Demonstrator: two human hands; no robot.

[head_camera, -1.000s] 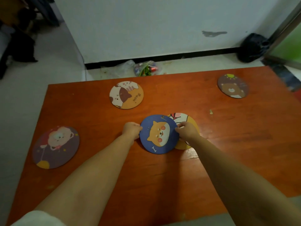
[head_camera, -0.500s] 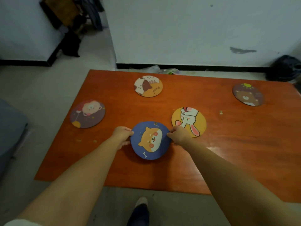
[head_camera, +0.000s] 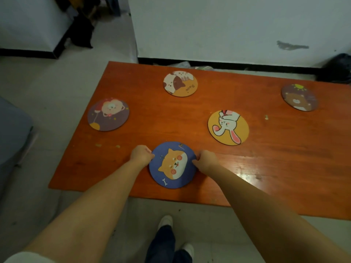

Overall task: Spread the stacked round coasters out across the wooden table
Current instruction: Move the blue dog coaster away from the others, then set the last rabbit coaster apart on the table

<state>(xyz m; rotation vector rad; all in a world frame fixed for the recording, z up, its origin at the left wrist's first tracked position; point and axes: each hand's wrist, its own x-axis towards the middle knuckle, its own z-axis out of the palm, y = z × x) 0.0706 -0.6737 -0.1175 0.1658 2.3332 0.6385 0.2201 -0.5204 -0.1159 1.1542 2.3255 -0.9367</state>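
Note:
A blue round coaster with an orange dog face [head_camera: 172,165] lies near the front edge of the wooden table [head_camera: 266,164]. My left hand [head_camera: 141,155] pinches its left rim and my right hand [head_camera: 206,160] pinches its right rim. A yellow rabbit coaster [head_camera: 228,127] lies apart from it, up and to the right. An orange cat coaster [head_camera: 180,83] sits at the back, a purple bear-with-balloon coaster [head_camera: 108,114] at the left, and a dark purple bear coaster [head_camera: 299,97] at the far right.
The table's front edge runs just below the blue coaster, with my leg and white shoes [head_camera: 167,242] on the floor beneath. A white wall and black baseboard stand behind the table. A black bag [head_camera: 336,68] sits at the back right.
The blue coaster has slid toward me and to the left, off the yellow rabbit coaster, which now lies fully uncovered. Both hands stayed on its rim. My view has pulled back.

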